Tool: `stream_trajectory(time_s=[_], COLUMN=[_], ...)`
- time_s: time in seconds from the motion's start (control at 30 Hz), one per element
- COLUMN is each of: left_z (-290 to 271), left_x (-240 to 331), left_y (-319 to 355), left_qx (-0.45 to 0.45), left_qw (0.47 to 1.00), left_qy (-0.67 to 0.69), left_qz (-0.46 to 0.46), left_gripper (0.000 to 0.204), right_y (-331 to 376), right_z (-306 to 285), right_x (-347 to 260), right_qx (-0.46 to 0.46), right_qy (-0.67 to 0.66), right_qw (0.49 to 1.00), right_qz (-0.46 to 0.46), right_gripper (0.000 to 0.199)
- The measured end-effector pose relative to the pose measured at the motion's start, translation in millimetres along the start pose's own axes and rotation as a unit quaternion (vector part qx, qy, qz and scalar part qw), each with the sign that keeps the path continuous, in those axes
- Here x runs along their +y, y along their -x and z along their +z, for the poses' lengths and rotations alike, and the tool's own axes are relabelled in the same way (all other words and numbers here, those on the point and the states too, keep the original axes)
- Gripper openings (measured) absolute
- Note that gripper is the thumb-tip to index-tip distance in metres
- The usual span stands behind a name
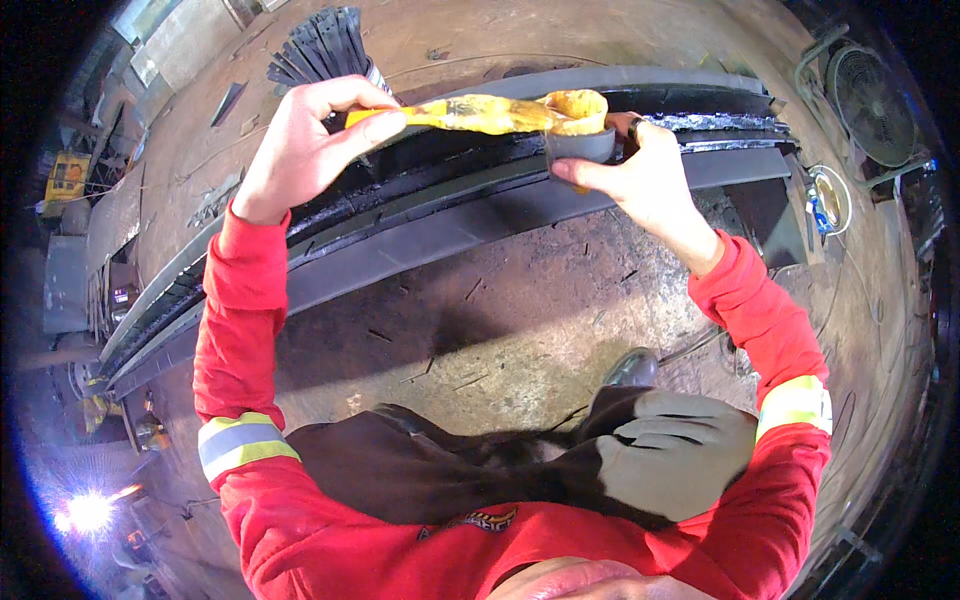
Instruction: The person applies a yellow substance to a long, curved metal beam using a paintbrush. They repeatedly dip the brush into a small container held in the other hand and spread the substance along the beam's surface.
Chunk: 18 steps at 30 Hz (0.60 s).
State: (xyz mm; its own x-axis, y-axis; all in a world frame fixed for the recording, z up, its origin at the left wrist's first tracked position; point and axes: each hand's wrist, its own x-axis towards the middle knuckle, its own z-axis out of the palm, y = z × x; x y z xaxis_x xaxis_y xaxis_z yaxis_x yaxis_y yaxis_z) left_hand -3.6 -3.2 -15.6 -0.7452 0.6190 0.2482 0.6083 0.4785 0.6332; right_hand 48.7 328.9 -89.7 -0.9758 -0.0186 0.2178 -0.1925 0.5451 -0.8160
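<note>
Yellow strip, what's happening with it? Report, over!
Left hand pinching yellow strip end. Right hand gripping the roll. Strip stretched above dark steel beams. Nothing in the way.

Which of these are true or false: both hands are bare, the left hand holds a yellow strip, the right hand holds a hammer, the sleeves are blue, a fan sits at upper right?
1. Both hands are bare: true; a grey glove sits tucked at the waist.
2. The left hand holds the yellow strip: true.
3. The right hand holds a hammer: false; it grips a small dark roll.
4. Sleeves are blue: false; the sleeves are red.
5. A fan at upper right: true.
</note>
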Motion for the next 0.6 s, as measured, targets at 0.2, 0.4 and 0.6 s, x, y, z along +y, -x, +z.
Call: stream_trajectory(time_s=[0.2, 0.4, 0.6], left_z=[-7.6, -27.7, -25.2], left_x=[-5.2, 10.2, 19.1], left_y=[0.3, -9.0, 1.4], left_qx=[0.086, 0.149, 0.158], left_qw=[0.978, 0.934, 0.950], left_qy=[0.182, 0.321, 0.271], left_qz=[-0.046, 0.053, -0.003], left_gripper=[0.025, 0.026, 0.025], right_y=[-3.5, -6.3, -1.2], right_z=[-2.8, -1.4, 3.6], right_x=[-1.2, 3.7, 16.7], right_qx=[-0.001, -0.009, 0.008], right_qy=[-0.117, -0.029, -0.075], right_qw=[0.993, 0.999, 0.997], right_qz=[0.025, -0.012, -0.016], right_gripper=[0.056, 0.057, 0.057])
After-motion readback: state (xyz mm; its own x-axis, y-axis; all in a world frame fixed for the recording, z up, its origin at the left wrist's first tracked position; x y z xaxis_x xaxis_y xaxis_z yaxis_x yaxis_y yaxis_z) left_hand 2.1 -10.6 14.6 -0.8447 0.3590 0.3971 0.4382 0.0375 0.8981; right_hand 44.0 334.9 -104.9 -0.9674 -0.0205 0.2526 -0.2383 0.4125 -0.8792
